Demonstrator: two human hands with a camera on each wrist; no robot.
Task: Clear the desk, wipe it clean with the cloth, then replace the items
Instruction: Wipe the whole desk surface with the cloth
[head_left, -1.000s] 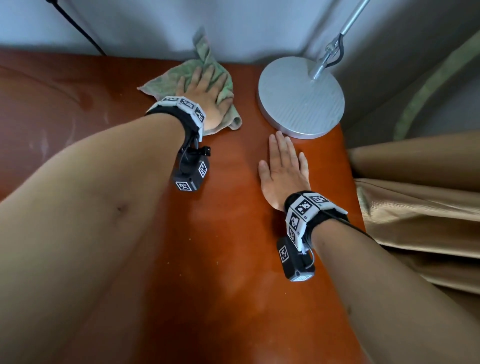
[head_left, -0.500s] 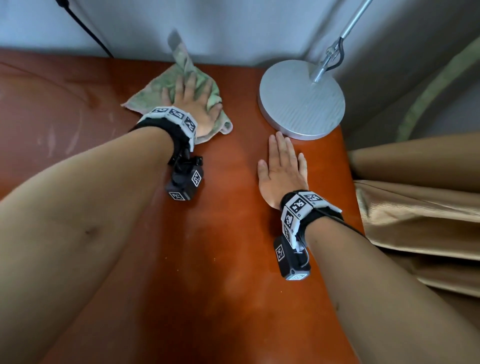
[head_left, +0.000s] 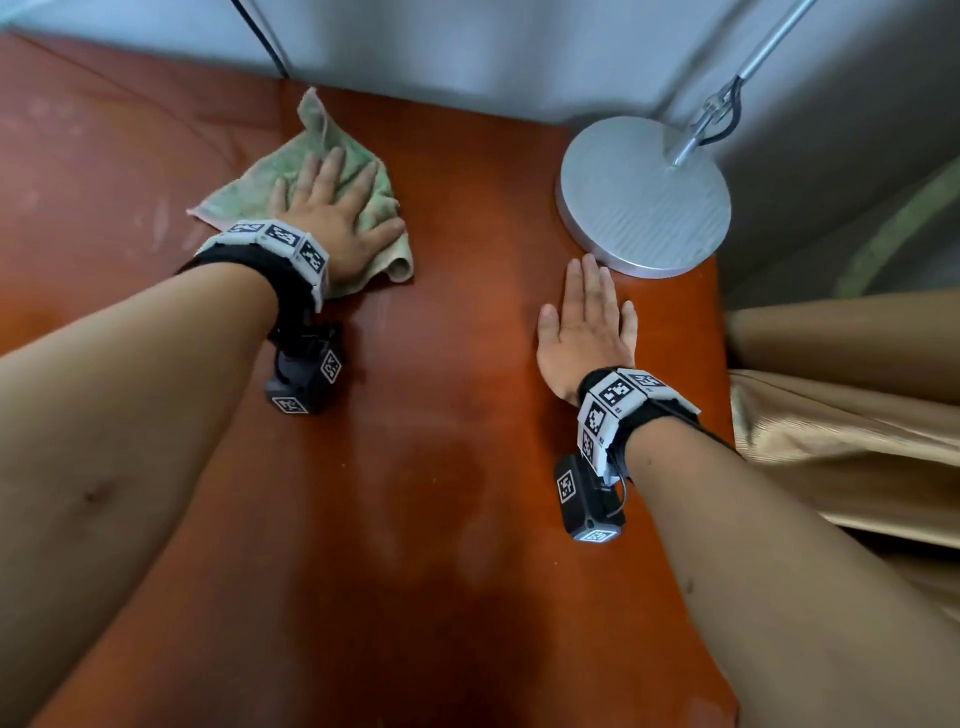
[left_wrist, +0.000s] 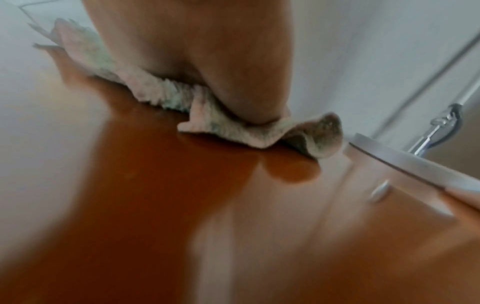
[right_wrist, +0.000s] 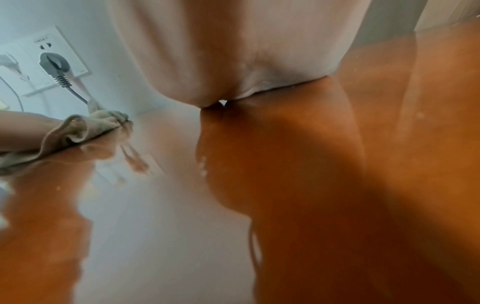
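A crumpled green cloth (head_left: 332, 197) lies on a glossy reddish-brown desk (head_left: 441, 519), toward the back edge, near the pale wall (head_left: 467, 47). The person's left hand (head_left: 332, 218) presses down on it, palm flat and fingers spread straight across the fabric; nothing is clutched or pinched. One cloth corner sticks up toward the wall, and a rolled fold pokes out beside the thumb. The left wrist view is blurred.

To the right, well apart from the cloth, the right hand (head_left: 587, 327) rests flat on the bare wood with fingers straight and together, holding nothing. Its fingertips lie just beside the round silver lamp base (head_left: 644, 197), which stands in the far right corner with a slanted metal pole rising from it.

A dark cable (head_left: 260, 31) runs down the wall behind the desk, and the right wrist view shows a plug (right_wrist: 54, 65) in a wall socket. Tan fabric (head_left: 857, 415) hangs past the desk's right edge.

Judging by the scene, clearing looks mostly done, since only the lamp remains on the desk. Wiping appears underway: faint smears show on the left side and damp-looking patches near the middle. Replacing the items is yet to come.
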